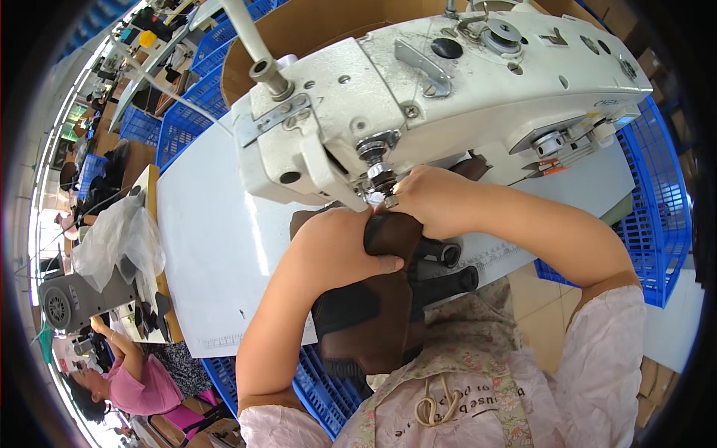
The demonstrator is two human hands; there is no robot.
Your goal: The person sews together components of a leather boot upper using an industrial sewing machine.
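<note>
1. Under the head of the sewing machine (448,97), a brown and black cloth (377,325) is bunched close to the needle bar (379,178); the rest of it hangs over the near edge of the desk (205,261) toward the lap.

2. The left hand (336,243) is mostly closed, its thumb laid over the cloth and its fingers curled out of sight beneath; it looks to have a firm hold.

3. The right hand (437,198) is bent in just beside the needle bar, fingers partly folded; their tips are hidden, so I cannot tell how far open it is or whether it pinches the cloth.

4. Two dark tubes (448,287) stick out of the cloth at the right, below the right forearm; I would hold them clear of the stitching, since a loose end might drag on the piece.

5. Judging from here, the step is guiding cloth through the machine; done well, the left hand would carry the weight and flatten the folds, while the right steers lightly at the edge; neither should tug, as that could bend the needle.

6. Both hands are very near the needle bar; fingertips are best set to its sides, never beneath.
</note>
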